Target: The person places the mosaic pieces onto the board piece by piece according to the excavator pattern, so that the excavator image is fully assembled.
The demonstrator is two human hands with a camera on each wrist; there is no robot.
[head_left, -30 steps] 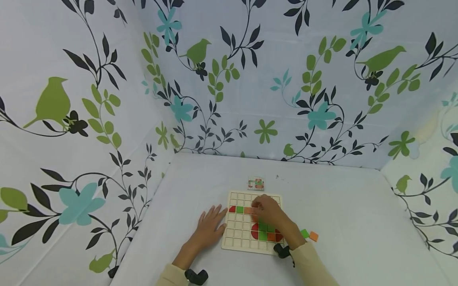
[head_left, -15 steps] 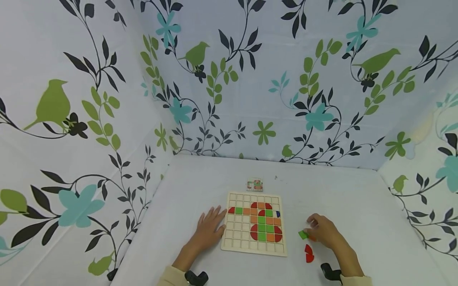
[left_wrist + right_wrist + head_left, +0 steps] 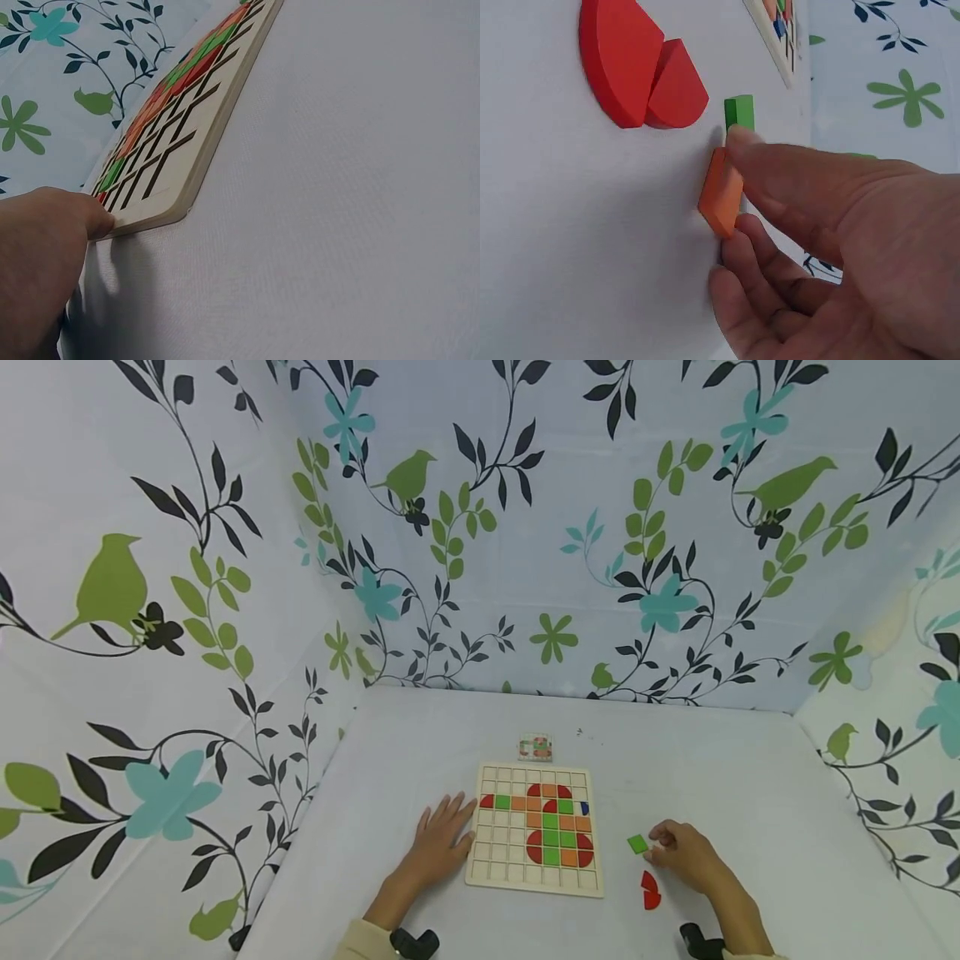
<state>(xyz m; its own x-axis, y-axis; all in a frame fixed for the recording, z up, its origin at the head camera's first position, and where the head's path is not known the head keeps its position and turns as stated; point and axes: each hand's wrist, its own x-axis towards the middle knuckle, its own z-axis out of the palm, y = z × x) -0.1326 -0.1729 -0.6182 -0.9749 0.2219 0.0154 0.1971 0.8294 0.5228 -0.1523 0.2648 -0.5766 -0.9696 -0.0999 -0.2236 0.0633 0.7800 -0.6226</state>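
Note:
A wooden grid board [image 3: 498, 860] lies on the table, partly filled with red, green, orange and blue tiles. My left hand [image 3: 438, 843] rests beside its left edge with fingers spread; in the left wrist view the thumb [image 3: 90, 217] touches the board's corner. To the right of the board, my right hand [image 3: 686, 856] pinches an orange square tile [image 3: 721, 199] between thumb and fingers, low over the table. The hand hides this tile in the head view. Beside the fingertips lies a green square tile [image 3: 637, 844].
Two red quarter-round tiles [image 3: 650, 891] lie touching, nearer me than the green tile. A small card with a coloured pattern [image 3: 535, 747] lies behind the board. Patterned cloth [image 3: 480, 527] hangs behind and at both sides of the white table [image 3: 712, 760].
My right hand left the board for the loose tiles at the right, then pinched the orange tile and shifted slightly right. My left hand has stayed by the board.

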